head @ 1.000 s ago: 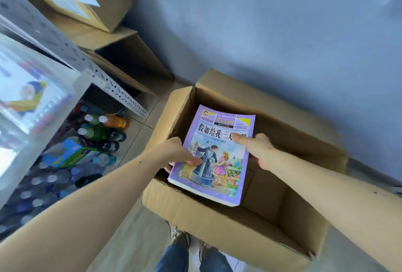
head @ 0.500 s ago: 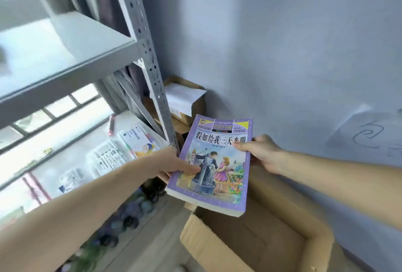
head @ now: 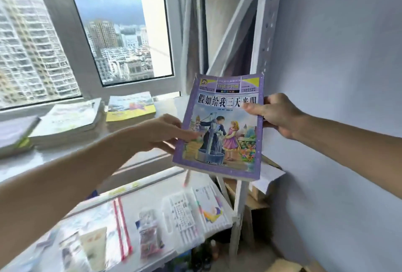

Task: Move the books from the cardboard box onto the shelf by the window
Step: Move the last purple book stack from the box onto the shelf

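I hold a purple picture book (head: 221,128) in the air, cover toward me, in front of the right end of the white metal shelf (head: 165,106) by the window. My left hand (head: 165,132) grips its left edge and my right hand (head: 276,115) pinches its upper right edge. Three piles of books lie flat on that shelf board: a yellow-edged pile (head: 130,106), a pale pile (head: 71,119) and another at the far left (head: 15,134). A corner of the cardboard box (head: 285,266) shows at the bottom right.
The shelf's perforated upright (head: 258,54) stands just behind the book, close to the blue-grey wall (head: 339,54). A lower board (head: 134,197) carries plastic-wrapped stationery packs. Brown cartons (head: 258,197) sit on the floor behind the upright. Bottles are dimly visible under the lowest board.
I have lifted the purple book out of the box and up to the level of the window shelf. My view rose from the box to the shelf and window.
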A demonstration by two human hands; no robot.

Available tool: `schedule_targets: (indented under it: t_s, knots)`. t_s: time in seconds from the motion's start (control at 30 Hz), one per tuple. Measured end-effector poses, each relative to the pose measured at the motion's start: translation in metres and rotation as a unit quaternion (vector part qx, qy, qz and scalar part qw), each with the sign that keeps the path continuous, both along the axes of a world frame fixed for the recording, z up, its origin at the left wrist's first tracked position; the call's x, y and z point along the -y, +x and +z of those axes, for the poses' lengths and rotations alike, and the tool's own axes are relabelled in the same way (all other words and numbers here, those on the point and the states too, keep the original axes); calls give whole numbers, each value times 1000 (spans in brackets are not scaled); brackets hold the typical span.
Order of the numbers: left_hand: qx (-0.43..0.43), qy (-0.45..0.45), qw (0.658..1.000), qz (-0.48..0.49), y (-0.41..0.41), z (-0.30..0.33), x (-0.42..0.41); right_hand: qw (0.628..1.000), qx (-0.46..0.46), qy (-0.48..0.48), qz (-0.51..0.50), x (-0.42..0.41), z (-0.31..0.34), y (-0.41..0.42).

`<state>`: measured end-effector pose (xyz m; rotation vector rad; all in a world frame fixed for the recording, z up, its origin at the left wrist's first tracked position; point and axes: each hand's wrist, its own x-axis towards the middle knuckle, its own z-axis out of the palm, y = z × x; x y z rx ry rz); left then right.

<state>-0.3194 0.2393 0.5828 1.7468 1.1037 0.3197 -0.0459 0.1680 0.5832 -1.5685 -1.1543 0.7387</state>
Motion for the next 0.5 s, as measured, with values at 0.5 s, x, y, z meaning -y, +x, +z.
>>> schedule_targets:
  t_s: [0.5]
  knots:
    - [163, 171, 959, 156, -66, -45, -149, 971, 125, 190, 78, -179, -5, -80]
